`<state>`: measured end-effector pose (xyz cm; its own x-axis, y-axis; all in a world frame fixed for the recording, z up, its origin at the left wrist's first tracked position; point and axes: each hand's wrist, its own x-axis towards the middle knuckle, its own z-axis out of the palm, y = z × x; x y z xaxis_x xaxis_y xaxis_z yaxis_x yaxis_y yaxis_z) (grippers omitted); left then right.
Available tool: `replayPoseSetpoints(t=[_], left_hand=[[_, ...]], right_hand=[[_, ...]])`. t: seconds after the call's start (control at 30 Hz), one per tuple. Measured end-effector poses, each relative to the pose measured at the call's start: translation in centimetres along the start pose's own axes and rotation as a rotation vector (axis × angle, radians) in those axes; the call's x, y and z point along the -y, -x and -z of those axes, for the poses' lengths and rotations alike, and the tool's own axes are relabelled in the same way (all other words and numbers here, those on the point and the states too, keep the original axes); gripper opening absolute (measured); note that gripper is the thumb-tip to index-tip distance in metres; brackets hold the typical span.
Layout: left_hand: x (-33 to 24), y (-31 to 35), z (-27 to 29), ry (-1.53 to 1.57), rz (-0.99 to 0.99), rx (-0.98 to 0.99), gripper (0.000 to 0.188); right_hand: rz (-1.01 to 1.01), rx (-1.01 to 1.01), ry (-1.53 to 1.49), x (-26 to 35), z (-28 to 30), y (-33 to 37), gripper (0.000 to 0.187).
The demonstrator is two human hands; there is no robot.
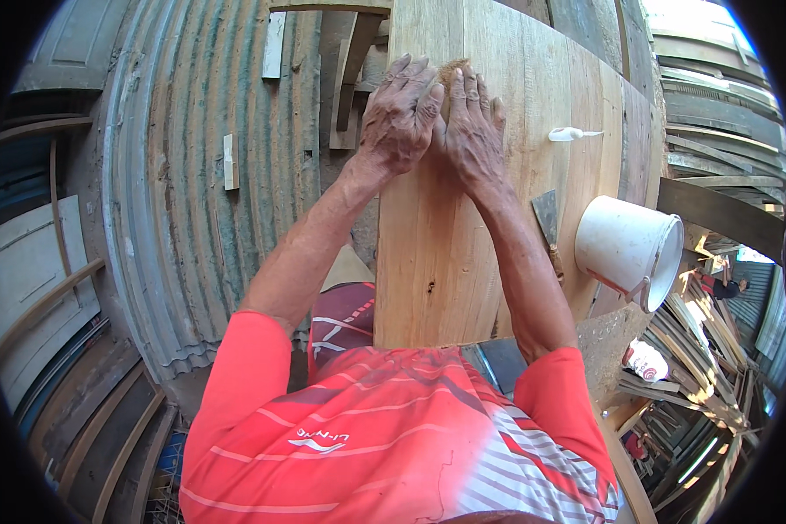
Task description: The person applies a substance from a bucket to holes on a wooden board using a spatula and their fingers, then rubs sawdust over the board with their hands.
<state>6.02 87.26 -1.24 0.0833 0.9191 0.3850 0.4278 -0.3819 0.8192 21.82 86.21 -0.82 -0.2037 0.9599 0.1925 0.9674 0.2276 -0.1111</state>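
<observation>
My left hand (402, 118) presses down near the far left edge of a wooden panel (428, 279), its fingers bent and held together. What lies under its palm is hidden. Beside it, touching at the thumb, my right hand (476, 131) rests with fingers stretched flat on the boards. A rough brown patch (452, 68), like sawdust or a fibrous scrap, shows between the fingertips. Darker brown marks streak the panel below the hands.
To the right on the boards are a small white squeeze bottle (566, 134), a flat-bladed scraper (545, 217) and a white bucket (616, 244) lying tipped. Corrugated metal sheeting (210, 192) with wood offcuts spreads at left. Stacked lumber (716, 349) fills the far right, where another person (725, 284) shows.
</observation>
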Motion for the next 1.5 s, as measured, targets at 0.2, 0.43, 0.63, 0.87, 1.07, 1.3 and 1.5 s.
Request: replayPoseSetpoints(t=[0.2, 0.43, 0.63, 0.87, 1.07, 1.3, 1.5], left_hand=[[0.0, -0.1, -0.1, 0.036, 0.000, -0.012, 0.053], [0.3, 0.2, 0.1, 0.054, 0.014, -0.021, 0.053], [0.2, 0.1, -0.1, 0.069, 0.006, -0.020, 0.048], [0.1, 0.0, 0.2, 0.077, 0.004, -0.035, 0.049], [0.3, -0.2, 0.1, 0.092, 0.002, -0.044, 0.051], [-0.1, 0.0, 0.3, 0.070, 0.023, -0.006, 0.051], [-0.1, 0.0, 0.4, 0.103, 0.045, -0.007, 0.048]], right_hand=[[0.076, -0.041, 0.012, 0.3, -0.9, -0.3, 0.075], [-0.062, 0.002, -0.207, 0.0, 1.9, -0.1, 0.080], [-0.103, 0.012, -0.097, -1.1, 0.5, -1.0, 0.083], [-0.032, -0.022, -0.078, -1.0, -0.6, -2.5, 0.085], [0.001, -0.004, -0.044, -1.3, -0.9, -3.7, 0.083], [-0.002, 0.013, -0.037, -2.9, -0.9, -4.5, 0.082], [-0.045, 0.104, -0.135, -3.0, 0.5, -5.7, 0.082]])
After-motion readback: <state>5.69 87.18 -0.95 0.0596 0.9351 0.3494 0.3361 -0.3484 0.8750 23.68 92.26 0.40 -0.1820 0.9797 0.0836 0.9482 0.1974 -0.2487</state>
